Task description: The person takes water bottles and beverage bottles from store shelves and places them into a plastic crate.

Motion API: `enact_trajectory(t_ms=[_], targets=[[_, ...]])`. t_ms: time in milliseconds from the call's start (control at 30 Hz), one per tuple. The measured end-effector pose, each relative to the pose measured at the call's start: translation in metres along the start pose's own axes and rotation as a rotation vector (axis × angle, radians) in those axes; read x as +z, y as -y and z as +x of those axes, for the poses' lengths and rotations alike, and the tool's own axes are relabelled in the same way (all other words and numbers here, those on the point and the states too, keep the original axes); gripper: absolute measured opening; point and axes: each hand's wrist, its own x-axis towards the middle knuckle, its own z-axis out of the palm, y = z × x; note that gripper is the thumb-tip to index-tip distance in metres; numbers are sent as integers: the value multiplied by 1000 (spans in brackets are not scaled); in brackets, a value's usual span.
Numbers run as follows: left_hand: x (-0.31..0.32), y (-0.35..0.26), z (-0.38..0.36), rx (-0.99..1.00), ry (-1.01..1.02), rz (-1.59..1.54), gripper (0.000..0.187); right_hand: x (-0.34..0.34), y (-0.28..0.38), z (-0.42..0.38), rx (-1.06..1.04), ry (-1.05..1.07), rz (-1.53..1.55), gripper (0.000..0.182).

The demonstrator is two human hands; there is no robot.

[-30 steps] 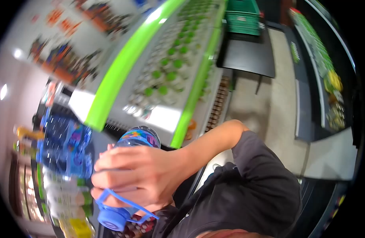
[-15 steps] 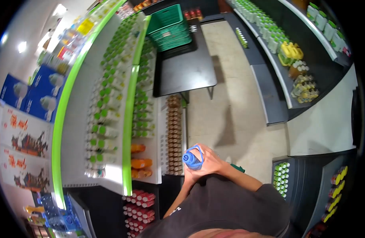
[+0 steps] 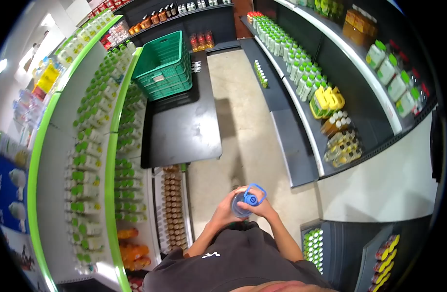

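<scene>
A clear bluish water bottle (image 3: 239,209) with a blue cap (image 3: 251,199) and a blue carrying loop (image 3: 262,190) is held in front of my body. My left hand (image 3: 225,208) wraps round its left side. On the other side, my right hand (image 3: 263,209) is closed against the upper part of the bottle, close to the cap. The loop sticks up and to the right. Both hands and my body hide the lower part of the bottle.
A black table (image 3: 182,134) ahead carries stacked green crates (image 3: 162,73). Left stands a green-edged shelf (image 3: 114,112) of green-capped bottles. Dark shelves (image 3: 294,141) on the right hold bottles and yellow jugs (image 3: 326,103). Pale floor (image 3: 252,121) runs between them.
My view has turned, so the table and shelves appear lower and farther left. The bottle stays in both hands, its cap and loop now leaning right; more of my left hand shows.
</scene>
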Motion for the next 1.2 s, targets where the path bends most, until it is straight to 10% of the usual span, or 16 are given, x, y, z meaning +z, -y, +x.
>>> enact_trajectory(t_ms=[567,1200], targets=[[-100,83,304,-13,-30,114,96,-83,-79,306,-183,-96,-65,28],[-99,134,656,-192,-57,330,100,-317,-162,616,348,221,37,47]])
